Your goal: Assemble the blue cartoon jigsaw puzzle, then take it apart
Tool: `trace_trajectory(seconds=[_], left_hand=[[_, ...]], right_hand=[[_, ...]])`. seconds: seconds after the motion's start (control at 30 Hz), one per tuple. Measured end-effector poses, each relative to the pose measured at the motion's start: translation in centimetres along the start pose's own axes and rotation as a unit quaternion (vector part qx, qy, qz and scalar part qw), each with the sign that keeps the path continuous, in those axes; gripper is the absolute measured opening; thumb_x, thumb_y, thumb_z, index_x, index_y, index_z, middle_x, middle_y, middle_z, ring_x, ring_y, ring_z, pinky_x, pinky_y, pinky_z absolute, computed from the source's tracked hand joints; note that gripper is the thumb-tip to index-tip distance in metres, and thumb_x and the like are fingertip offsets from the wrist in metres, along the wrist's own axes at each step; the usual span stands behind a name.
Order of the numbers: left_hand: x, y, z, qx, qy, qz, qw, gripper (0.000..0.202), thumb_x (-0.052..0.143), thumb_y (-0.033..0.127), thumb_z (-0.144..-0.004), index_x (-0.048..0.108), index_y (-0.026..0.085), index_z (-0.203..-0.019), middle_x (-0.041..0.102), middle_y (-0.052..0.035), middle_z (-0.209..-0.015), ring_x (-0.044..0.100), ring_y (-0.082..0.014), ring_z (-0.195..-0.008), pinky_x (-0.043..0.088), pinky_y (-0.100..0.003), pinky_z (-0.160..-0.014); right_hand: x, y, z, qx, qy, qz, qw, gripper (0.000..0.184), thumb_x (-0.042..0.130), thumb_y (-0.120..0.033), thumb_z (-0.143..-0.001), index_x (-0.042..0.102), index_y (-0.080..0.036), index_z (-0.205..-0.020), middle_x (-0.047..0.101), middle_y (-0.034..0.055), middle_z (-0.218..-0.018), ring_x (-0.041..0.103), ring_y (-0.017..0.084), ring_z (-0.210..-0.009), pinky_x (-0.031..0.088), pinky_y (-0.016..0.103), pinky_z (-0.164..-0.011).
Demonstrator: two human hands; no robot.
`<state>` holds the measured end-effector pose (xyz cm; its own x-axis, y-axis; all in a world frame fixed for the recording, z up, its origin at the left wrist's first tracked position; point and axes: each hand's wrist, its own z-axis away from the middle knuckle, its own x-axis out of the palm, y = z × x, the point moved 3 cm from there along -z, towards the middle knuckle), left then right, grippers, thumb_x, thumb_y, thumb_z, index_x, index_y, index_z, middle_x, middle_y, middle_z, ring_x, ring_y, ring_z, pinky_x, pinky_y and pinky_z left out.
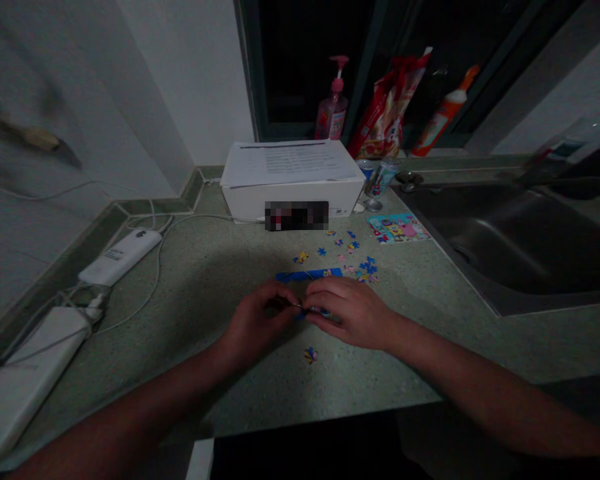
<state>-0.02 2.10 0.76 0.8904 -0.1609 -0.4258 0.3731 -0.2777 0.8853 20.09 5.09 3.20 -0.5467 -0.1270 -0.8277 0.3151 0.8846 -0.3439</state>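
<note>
My left hand (260,315) and my right hand (353,310) meet over the counter, thumbs and fingers pinched close together. Between the fingertips a small blue jigsaw piece (300,315) partly shows; more coloured pieces peek out under my right fingers. Most of what both hands hold is hidden. Just beyond them lies a flat blue strip (290,276), its right part partly covered by my right hand. Loose jigsaw pieces (369,265) are scattered behind and to the right. Nearer the counter's front edge rests a small cluster of pieces (310,355).
Behind stands a white box (295,180) with papers on top and a blurred-out device in front. A colourful picture card (399,228) lies beside the sink (530,247). At left are a white power bank (121,256), a white power strip (43,373) and cables.
</note>
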Motion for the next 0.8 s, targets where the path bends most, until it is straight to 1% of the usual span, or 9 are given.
trace_trajectory(seconds=[0.13,0.2,0.27,0.33,0.4,0.5,0.6,0.7,0.8], left_hand=[[0.1,-0.5,0.0,-0.018,-0.008,0.058,0.998,0.010,0.062,0.029,-0.098,0.067,0.020,-0.096,0.076,-0.0057,-0.090,0.073,-0.0179,-0.080,0.063,-0.034,-0.072],[0.2,-0.8,0.0,-0.030,-0.011,0.089,0.996,0.009,0.064,0.028,-0.097,0.069,0.021,-0.096,0.077,-0.0053,-0.090,0.073,-0.0180,-0.080,0.063,-0.034,-0.072],[0.5,-1.2,0.0,-0.045,-0.025,0.109,0.993,0.008,0.064,0.027,-0.097,0.069,0.021,-0.099,0.077,-0.0054,-0.091,0.073,-0.0182,-0.080,0.063,-0.034,-0.072],[0.7,-1.5,0.0,-0.060,-0.045,0.130,0.989,0.011,0.064,0.025,-0.095,0.068,0.020,-0.104,0.078,-0.0064,-0.095,0.074,-0.0189,-0.082,0.064,-0.035,-0.073],[0.9,-1.6,0.0,-0.068,-0.053,0.152,0.985,0.017,0.067,0.023,-0.092,0.067,0.020,-0.109,0.078,-0.0081,-0.100,0.075,-0.0201,-0.086,0.064,-0.037,-0.077],[1.0,-1.8,0.0,-0.080,-0.052,0.180,0.979,0.025,0.072,0.022,-0.088,0.066,0.019,-0.112,0.078,-0.0082,-0.102,0.076,-0.0213,-0.090,0.064,-0.039,-0.082],[0.9,-1.9,0.0,-0.091,-0.051,0.195,0.975,0.026,0.073,0.023,-0.089,0.065,0.020,-0.113,0.078,-0.0074,-0.101,0.076,-0.0219,-0.092,0.064,-0.041,-0.086],[0.7,-2.0,0.0,-0.074,-0.053,0.181,0.979,0.021,0.070,0.026,-0.093,0.065,0.020,-0.112,0.078,-0.0089,-0.105,0.076,-0.0233,-0.097,0.064,-0.043,-0.088],[0.8,-2.2,0.0,-0.052,-0.052,0.142,0.987,0.020,0.066,0.026,-0.095,0.064,0.020,-0.114,0.077,-0.0096,-0.104,0.076,-0.0224,-0.094,0.065,-0.040,-0.083]], right_hand=[[-0.1,0.4,0.2,0.004,-0.009,-0.006,1.000,0.017,0.057,-0.027,-0.103,0.070,-0.022,-0.112,0.072,0.0077,-0.106,0.069,0.022,-0.095,0.057,0.038,-0.082],[-0.1,0.5,0.2,0.016,-0.003,-0.014,1.000,0.018,0.055,-0.025,-0.103,0.070,-0.022,-0.113,0.072,0.0076,-0.107,0.069,0.021,-0.095,0.057,0.037,-0.080],[-0.1,0.6,0.2,0.025,0.006,-0.017,1.000,0.021,0.053,-0.024,-0.104,0.069,-0.023,-0.118,0.072,0.0079,-0.110,0.070,0.020,-0.096,0.058,0.035,-0.080],[-0.1,0.5,0.2,0.020,0.003,-0.013,1.000,0.024,0.052,-0.023,-0.105,0.068,-0.023,-0.124,0.072,0.0082,-0.113,0.069,0.020,-0.099,0.058,0.035,-0.081],[0.1,0.4,0.2,0.006,-0.008,-0.014,1.000,0.026,0.052,-0.022,-0.105,0.068,-0.022,-0.126,0.072,0.0082,-0.114,0.069,0.020,-0.099,0.058,0.035,-0.081],[0.2,0.4,0.2,-0.004,-0.014,-0.027,1.000,0.022,0.054,-0.022,-0.105,0.070,-0.022,-0.120,0.072,0.0078,-0.112,0.069,0.020,-0.098,0.058,0.034,-0.082],[0.2,0.6,0.1,0.013,-0.009,-0.031,0.999,0.018,0.056,-0.025,-0.104,0.070,-0.023,-0.116,0.072,0.0070,-0.110,0.069,0.020,-0.098,0.057,0.034,-0.083],[0.2,0.9,0.1,0.036,-0.012,-0.034,0.999,0.015,0.057,-0.026,-0.103,0.069,-0.023,-0.111,0.071,0.0066,-0.109,0.070,0.020,-0.098,0.057,0.034,-0.082],[0.1,1.0,0.1,0.057,-0.015,-0.037,0.998,0.012,0.058,-0.026,-0.102,0.068,-0.022,-0.107,0.071,0.0069,-0.109,0.070,0.020,-0.099,0.057,0.035,-0.083]])
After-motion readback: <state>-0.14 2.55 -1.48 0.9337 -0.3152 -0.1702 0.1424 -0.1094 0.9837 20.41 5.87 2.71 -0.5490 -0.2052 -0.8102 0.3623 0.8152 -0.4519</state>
